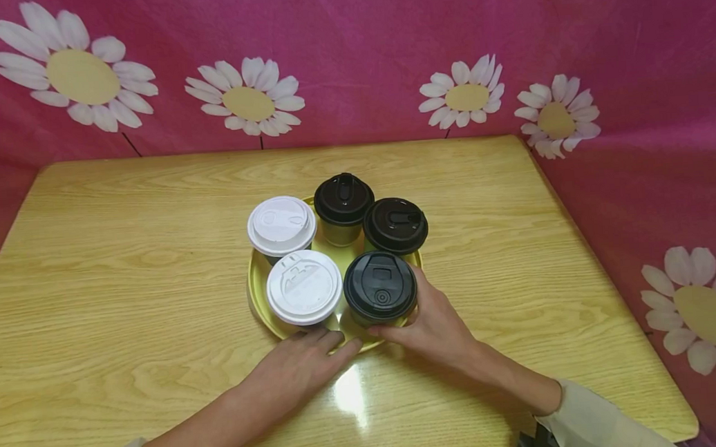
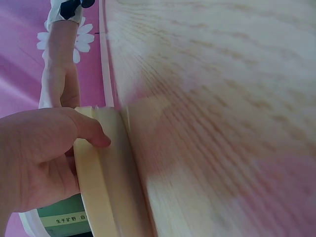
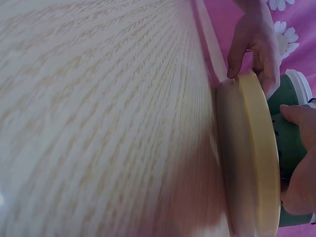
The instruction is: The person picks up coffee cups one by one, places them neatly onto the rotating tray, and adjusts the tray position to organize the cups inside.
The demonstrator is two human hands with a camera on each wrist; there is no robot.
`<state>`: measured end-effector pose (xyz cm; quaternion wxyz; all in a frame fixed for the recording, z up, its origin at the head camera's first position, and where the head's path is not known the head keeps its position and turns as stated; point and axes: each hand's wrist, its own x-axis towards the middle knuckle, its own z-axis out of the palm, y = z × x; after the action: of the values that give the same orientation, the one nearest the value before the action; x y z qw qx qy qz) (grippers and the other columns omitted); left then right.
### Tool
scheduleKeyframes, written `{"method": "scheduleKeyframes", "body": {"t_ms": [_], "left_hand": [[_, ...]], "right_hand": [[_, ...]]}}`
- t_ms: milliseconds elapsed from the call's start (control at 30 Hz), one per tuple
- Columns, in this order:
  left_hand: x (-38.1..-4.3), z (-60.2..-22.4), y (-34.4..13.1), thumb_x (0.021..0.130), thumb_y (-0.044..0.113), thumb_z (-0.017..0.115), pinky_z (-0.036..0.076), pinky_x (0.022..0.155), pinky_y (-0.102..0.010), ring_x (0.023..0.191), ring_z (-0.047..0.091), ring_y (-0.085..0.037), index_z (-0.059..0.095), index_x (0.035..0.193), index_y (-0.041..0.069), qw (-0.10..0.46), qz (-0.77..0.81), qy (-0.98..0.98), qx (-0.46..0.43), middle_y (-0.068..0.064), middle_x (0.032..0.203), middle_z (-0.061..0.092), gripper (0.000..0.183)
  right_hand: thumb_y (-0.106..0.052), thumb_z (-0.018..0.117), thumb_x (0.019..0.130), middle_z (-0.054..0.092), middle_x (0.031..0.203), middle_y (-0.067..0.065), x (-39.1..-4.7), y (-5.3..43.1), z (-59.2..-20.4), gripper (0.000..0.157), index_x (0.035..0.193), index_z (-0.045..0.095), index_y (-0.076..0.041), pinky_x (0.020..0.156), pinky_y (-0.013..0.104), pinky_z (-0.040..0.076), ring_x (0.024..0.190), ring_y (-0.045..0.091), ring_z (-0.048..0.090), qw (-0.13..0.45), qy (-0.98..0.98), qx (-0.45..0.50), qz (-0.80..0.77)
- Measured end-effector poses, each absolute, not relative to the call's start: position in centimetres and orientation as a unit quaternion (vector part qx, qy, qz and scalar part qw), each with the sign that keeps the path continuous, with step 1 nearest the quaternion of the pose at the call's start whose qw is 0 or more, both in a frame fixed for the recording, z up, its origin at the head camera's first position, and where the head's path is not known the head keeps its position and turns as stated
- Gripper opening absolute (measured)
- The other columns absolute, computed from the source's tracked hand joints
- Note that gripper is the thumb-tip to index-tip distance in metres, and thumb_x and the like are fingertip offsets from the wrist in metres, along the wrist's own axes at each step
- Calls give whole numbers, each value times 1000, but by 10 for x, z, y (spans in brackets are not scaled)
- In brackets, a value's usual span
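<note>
A round yellow tray (image 1: 256,307) stands on the table, holding several lidded paper cups. My left hand (image 1: 305,359) pinches its near rim, thumb outside and fingers inside, as the left wrist view shows on the tray wall (image 2: 111,182). At the front right of the tray, my right hand (image 1: 436,325) grips a green cup (image 3: 290,148) with a black lid (image 1: 380,288). Beside it is a cup with a white lid (image 1: 304,287), close to my left fingers. Behind stand another white-lidded cup (image 1: 282,225) and two black-lidded cups, one at the back (image 1: 344,200) and one at right (image 1: 395,226).
The wooden table (image 1: 149,266) extends on all sides of the tray. A pink cloth with daisies (image 1: 351,30) hangs behind the table and along its sides. A dark strap piece (image 1: 537,443) is at my right sleeve.
</note>
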<state>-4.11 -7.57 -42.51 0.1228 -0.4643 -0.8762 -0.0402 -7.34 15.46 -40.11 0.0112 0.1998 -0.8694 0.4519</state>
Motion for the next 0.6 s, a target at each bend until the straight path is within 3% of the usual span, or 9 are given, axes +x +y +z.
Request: {"method": "scheduleKeyframes", "body": {"t_ms": [167,600], "left_hand": [[-41,-425,-76,78,6,59,46,57,-26,80,53,-16,47,112,15,122,-43,-877,-463,0,86,51,37],[-41,-424,-77,78,7,60,46,58,-26,80,54,-16,49,111,15,127,-42,-874,-467,0,85,52,36]], "right_hand": [[-31,87,57,51,126,-4,-78,161,-414,96,136,35,-18,98,34,36,115,10,47,13,-869,208,450],[-41,84,60,52,124,-7,-78,163,-410,91,135,35,-22,97,36,38,115,11,47,9,-874,209,439]]}}
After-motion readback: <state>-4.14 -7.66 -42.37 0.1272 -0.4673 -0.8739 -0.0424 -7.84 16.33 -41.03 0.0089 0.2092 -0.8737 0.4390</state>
